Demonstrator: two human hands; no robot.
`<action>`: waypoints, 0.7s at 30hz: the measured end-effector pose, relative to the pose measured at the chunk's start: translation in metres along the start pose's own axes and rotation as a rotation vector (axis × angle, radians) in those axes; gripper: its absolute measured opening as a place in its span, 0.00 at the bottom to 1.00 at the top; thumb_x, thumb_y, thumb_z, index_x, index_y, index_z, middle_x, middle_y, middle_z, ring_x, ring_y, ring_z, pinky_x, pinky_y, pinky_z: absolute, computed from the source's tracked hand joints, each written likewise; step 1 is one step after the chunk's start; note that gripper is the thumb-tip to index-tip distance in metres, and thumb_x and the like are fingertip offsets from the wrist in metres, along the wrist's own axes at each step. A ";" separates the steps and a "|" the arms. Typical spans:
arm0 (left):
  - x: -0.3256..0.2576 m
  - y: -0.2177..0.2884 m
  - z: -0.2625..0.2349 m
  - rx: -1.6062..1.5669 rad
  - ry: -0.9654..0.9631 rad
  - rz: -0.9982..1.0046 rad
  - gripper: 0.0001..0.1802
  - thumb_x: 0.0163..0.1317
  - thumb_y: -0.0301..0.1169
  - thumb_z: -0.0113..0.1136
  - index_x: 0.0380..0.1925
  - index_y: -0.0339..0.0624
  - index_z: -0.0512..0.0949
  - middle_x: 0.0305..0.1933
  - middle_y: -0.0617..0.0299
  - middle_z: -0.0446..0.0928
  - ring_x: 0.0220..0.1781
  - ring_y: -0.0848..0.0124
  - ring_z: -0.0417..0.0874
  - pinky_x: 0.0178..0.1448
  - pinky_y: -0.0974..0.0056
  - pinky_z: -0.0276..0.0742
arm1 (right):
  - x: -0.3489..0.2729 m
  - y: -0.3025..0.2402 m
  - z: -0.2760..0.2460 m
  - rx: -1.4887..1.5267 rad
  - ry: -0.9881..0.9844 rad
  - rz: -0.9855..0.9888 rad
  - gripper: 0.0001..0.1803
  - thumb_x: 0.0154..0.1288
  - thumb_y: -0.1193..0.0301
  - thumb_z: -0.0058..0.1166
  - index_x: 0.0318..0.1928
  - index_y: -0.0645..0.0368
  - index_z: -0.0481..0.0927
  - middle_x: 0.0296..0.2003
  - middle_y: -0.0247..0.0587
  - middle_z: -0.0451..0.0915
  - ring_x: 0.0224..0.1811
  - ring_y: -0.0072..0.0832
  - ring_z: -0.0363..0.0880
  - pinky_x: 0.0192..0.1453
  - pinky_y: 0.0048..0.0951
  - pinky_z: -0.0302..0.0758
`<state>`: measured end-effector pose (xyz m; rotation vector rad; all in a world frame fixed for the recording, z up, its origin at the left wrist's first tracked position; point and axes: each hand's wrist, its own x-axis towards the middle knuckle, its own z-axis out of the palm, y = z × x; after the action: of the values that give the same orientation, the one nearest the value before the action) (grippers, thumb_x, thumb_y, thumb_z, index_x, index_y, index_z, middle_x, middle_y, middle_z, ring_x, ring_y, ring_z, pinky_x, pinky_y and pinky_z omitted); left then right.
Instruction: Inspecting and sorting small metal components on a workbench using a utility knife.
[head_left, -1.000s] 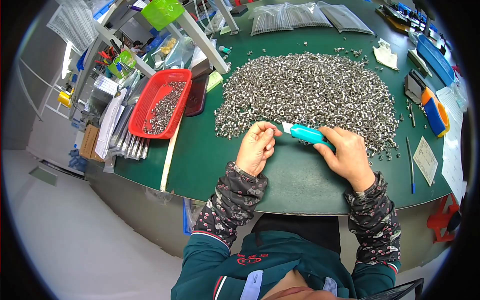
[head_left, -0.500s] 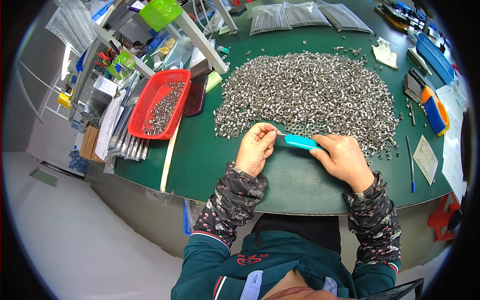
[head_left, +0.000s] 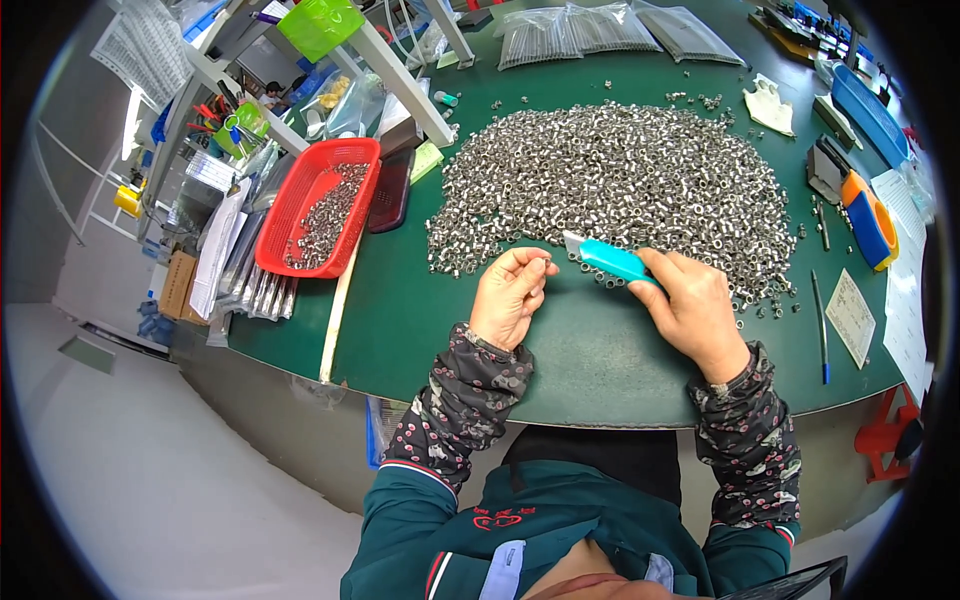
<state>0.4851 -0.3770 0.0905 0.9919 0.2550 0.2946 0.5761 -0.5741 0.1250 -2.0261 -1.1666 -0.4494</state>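
My right hand [head_left: 692,300] is wrapped round a turquoise utility knife [head_left: 614,261], its blade pointing up and to the left over the near edge of the heap. Left of it, my left hand [head_left: 512,292] is closed in a pinch. What sits between those fingertips is too small to make out, perhaps one of the little metal rings. The blade and the left fingertips are apart. Beyond both hands spreads a big heap of small silvery metal rings [head_left: 620,180] on the green table [head_left: 440,340].
A red basket [head_left: 275,225] with some metal rings stands at the left, next to a dark tray [head_left: 392,190]. Clear bags [head_left: 580,38] lie at the far edge. On the right are an orange and blue tool [head_left: 872,225], a pen [head_left: 820,325] and a paper card [head_left: 851,320].
The knife's blade has swung up and away from my left fingertips. My left hand has stayed almost in place, still pinched.
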 end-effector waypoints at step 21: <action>0.000 0.000 -0.004 -0.145 -0.089 -0.129 0.08 0.58 0.31 0.48 0.31 0.36 0.70 0.26 0.65 0.66 0.21 0.83 0.60 0.16 0.81 0.53 | 0.003 0.000 0.000 -0.016 -0.020 -0.124 0.15 0.45 0.68 0.56 0.35 0.57 0.72 0.19 0.38 0.68 0.20 0.34 0.70 0.23 0.32 0.67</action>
<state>0.4835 -0.3743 0.0886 0.8386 0.2123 0.1483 0.5774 -0.5726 0.1273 -1.9831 -1.3094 -0.5022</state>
